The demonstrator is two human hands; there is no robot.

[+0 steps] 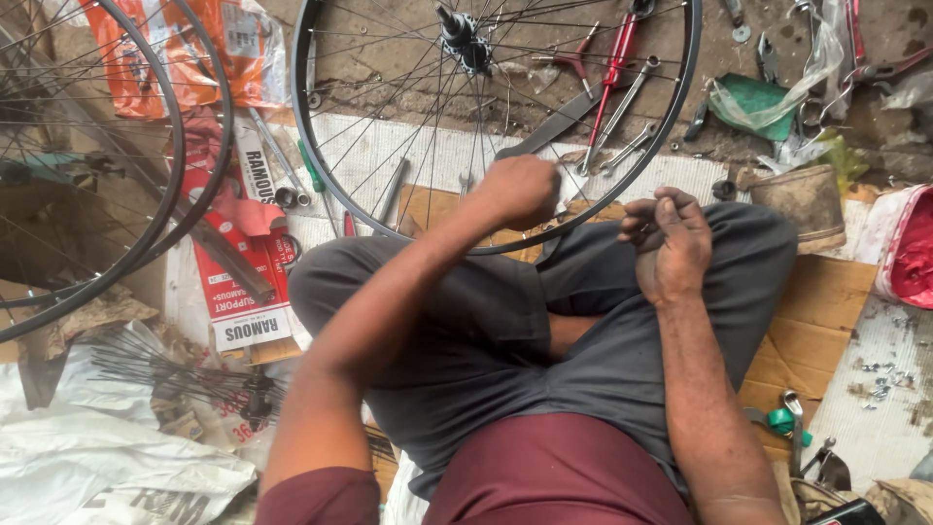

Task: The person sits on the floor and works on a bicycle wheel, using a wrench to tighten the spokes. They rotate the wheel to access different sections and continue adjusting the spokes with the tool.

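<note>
Maroon shirt, grey trousers; left hand (pixel 518 191) fisted on thin steel wheel rim (pixel 321 175); right hand (pixel 671 243) curled, contents unclear.

Floor: bare concrete (pixel 389 58), dirt-stained | covering: flattened cardboard (pixel 807 321) and white sacking (pixel 117 467) are laid down | light: even daylight

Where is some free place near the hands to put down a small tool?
Bare cardboard lies right of the knee, between the trouser leg and the red-and-white bag. The white mat shows through the wheel spokes. Crowded: the tools at top right, and the left side around the second wheel.
</note>
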